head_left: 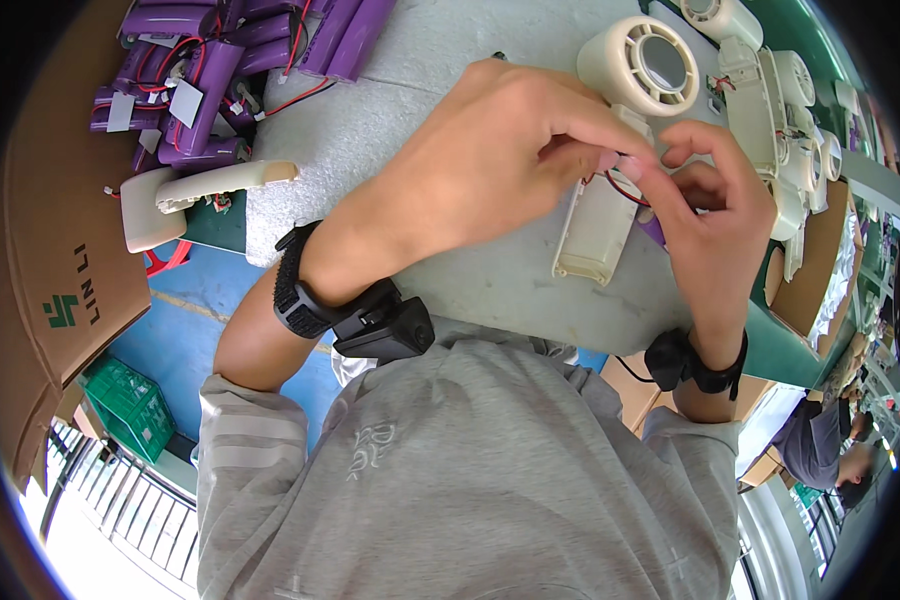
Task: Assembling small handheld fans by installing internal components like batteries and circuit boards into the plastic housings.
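Observation:
My two hands meet over a cream handheld fan casing (592,235), whose long open handle shell points toward me. Its round slotted head (642,68) lies at the far end. Thin red and black wires (625,190) loop out below the fingertips. My left hand (530,140) pinches at them with thumb and forefinger. Against the left fingertips presses the thumb of my right hand (720,190), its other fingers curled; the exact spot they grip is mostly hidden. Beside the shell, partly behind my right hand, shows a purple battery pack (654,228).
Purple battery packs (205,100) with wires heap at the far left on white foam (290,130). Nearer lie cream casing parts (225,187). More fan bodies (760,100) line the right side. A large carton (50,200) stands left, a green crate (128,408) below; another person (815,440) is at right.

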A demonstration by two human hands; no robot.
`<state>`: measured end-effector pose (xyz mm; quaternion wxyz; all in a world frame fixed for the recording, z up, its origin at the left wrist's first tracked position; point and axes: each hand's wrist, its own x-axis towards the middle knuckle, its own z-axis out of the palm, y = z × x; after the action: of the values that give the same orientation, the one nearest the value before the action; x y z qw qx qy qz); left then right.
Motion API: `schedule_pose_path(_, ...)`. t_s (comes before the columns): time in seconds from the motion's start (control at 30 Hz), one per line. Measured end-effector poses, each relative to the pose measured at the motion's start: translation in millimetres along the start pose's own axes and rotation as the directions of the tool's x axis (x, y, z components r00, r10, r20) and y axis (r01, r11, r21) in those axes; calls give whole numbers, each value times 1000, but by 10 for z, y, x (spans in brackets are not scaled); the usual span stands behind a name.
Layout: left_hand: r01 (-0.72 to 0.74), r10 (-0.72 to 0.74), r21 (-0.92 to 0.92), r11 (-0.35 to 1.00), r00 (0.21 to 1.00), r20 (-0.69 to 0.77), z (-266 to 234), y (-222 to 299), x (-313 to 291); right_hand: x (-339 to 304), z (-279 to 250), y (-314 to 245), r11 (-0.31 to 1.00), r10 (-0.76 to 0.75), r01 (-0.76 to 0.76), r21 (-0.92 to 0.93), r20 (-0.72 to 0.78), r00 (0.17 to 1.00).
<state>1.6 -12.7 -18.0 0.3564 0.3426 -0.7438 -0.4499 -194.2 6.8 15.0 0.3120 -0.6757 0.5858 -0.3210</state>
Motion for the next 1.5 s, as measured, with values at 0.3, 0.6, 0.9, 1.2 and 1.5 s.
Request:
schedule_pose_path(0.3,-33,32,17,999,999,25,-21,-21,-4,80,-149,121,978,-148,182,-101,276,950)
schedule_pose_path(0.6,102,-103,-14,995,994,-34,61,36,7,-260,-477,18,867,-175,230,-442,164,971)
schedule_pose_path(0.9,77,-85,-54,996,981,-173,244,78,-46,-237,-437,-68,756,-272,412,-508,329,904)
schedule_pose_path(1.2,75,-86,-79,994,984,-158,246,76,-44,-208,-389,-125,695,-192,403,-596,386,902)
schedule_pose_path(1.5,103,-114,-91,991,984,-135,220,69,-40,-266,-407,3,867,-200,275,-415,217,956)
